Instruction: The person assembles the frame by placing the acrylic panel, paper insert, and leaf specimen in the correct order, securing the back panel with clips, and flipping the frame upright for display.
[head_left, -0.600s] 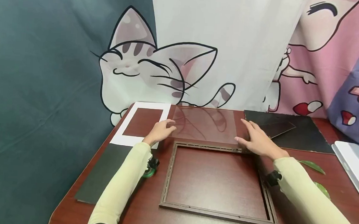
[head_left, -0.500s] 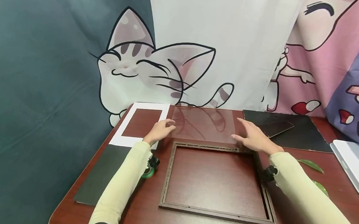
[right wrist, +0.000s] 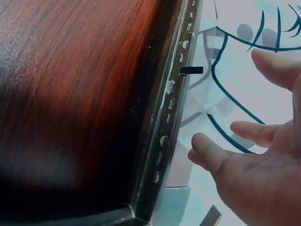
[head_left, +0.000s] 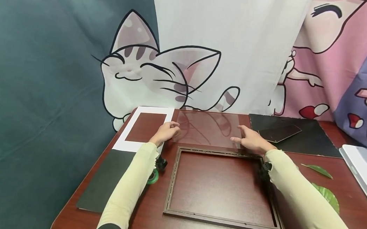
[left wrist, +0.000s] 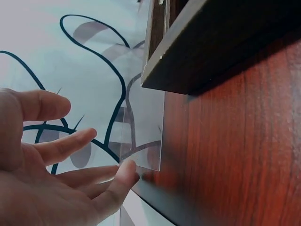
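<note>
A clear transparent sheet (head_left: 206, 128) lies flat at the back of the table, behind an empty brown picture frame (head_left: 224, 222) that lies face down or back up; I cannot tell which. At the sheet's left edge is my left hand (head_left: 166, 132), fingers loosely bent and spread in the left wrist view, with nothing gripped. My right hand (head_left: 251, 139) reaches over the sheet's right edge, thumb and fingers apart. Whether either hand touches the sheet is unclear. In the right wrist view, a small dark tab (right wrist: 192, 70) sticks out from the frame's edge.
A white mat border (head_left: 131, 146) and a dark board (head_left: 106, 183) lie on the left. Green tape (head_left: 153, 176) sits beside the left forearm. Right: a black backing board (head_left: 317, 143) with its stand (head_left: 280, 133), leaves (head_left: 320, 170) and a white tray (head_left: 361, 171).
My right hand has moved left and slightly down, from beside the sheet to over its right edge. The left hand stays nearly where it was at the left edge.
</note>
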### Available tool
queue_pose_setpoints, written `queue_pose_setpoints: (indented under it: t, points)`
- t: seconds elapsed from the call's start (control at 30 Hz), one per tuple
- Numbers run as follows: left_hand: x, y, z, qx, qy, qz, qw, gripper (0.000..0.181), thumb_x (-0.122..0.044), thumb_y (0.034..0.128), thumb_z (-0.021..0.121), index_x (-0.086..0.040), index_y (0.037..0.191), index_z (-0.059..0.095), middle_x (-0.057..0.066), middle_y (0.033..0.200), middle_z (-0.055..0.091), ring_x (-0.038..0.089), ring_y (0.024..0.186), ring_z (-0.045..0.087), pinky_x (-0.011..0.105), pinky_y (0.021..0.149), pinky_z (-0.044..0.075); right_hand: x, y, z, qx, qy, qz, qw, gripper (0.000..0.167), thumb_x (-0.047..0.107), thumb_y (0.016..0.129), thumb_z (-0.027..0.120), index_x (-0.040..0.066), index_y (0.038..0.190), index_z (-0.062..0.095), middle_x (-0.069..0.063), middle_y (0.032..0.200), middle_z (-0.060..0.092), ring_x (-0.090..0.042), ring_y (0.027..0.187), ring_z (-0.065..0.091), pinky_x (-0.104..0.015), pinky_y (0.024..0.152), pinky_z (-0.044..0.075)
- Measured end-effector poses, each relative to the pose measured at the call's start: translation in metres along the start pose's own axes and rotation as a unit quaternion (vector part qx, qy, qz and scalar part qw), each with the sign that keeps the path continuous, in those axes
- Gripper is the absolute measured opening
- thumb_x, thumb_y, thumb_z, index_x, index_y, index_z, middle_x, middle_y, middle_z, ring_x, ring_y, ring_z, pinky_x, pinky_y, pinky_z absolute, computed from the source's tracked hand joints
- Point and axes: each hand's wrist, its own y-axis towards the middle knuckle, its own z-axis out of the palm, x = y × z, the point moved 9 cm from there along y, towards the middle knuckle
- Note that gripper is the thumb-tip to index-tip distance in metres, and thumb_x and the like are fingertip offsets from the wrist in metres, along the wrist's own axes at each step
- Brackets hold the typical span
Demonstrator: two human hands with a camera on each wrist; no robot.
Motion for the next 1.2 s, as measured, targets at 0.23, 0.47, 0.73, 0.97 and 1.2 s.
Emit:
queue_pose_setpoints:
  t: [0.23, 0.47, 0.73, 0.97, 1.2]
  points:
    - [-0.001, -0.002, 0.008, 0.026, -0.023, -0.001, 0.9994, 0.046, -0.017, 0.0922, 0.049, -0.002, 0.135, 0.056, 0.006, 0.089, 0.057, 0.013, 0.069, 0.052, 0.033, 0.074, 0.050, -0.010, -0.001, 0.008, 0.025, 0.055, 0.014, 0.9981, 0.080, 0.039, 0.100, 0.057, -0.009, 0.153, 0.023, -0.040, 0.149, 0.036, -0.053, 0.140, 0.037, -0.064, 0.112, 0.034]
    - [0.000, 0.002, 0.012, 0.019, -0.030, -0.003, 0.9994, 0.045, -0.017, 0.0939, 0.051, -0.003, 0.137, 0.055, 0.010, 0.103, 0.058, 0.011, 0.080, 0.056, 0.037, 0.087, 0.055, -0.013, 0.000, 0.014, 0.039, 0.096, 0.026, 0.9943, 0.079, 0.038, 0.101, 0.056, -0.009, 0.154, 0.020, -0.040, 0.155, 0.027, -0.054, 0.145, 0.029, -0.063, 0.116, 0.030]
    - [0.006, 0.015, 0.007, -0.011, -0.179, -0.068, 0.9814, 0.045, -0.023, 0.0967, 0.056, -0.002, 0.137, 0.054, 0.011, 0.131, 0.053, 0.015, 0.096, 0.055, 0.037, 0.098, 0.054, -0.016, 0.005, 0.012, 0.047, 0.156, 0.056, 0.9851, 0.087, 0.045, 0.099, 0.058, -0.003, 0.158, 0.016, -0.035, 0.159, 0.024, -0.048, 0.147, 0.027, -0.063, 0.118, 0.028]
    - [0.019, 0.018, 0.001, -0.039, -0.230, -0.091, 0.9682, 0.035, -0.020, 0.0956, 0.057, 0.002, 0.123, 0.061, 0.003, 0.094, 0.057, 0.006, 0.067, 0.045, 0.017, 0.060, 0.040, -0.014, 0.006, 0.014, 0.056, 0.145, 0.067, 0.9855, 0.092, 0.051, 0.097, 0.058, -0.001, 0.159, 0.014, -0.032, 0.162, 0.019, -0.048, 0.150, 0.024, -0.064, 0.118, 0.026]
    - [0.006, 0.018, 0.005, 0.016, -0.222, -0.043, 0.9740, 0.043, -0.004, 0.0969, 0.059, 0.000, 0.140, 0.055, 0.020, 0.129, 0.062, 0.003, 0.078, 0.059, 0.016, 0.063, 0.046, -0.018, 0.007, 0.016, 0.048, 0.169, 0.066, 0.9823, 0.090, 0.044, 0.098, 0.061, -0.002, 0.159, 0.012, -0.034, 0.161, 0.018, -0.049, 0.150, 0.020, -0.064, 0.119, 0.024]
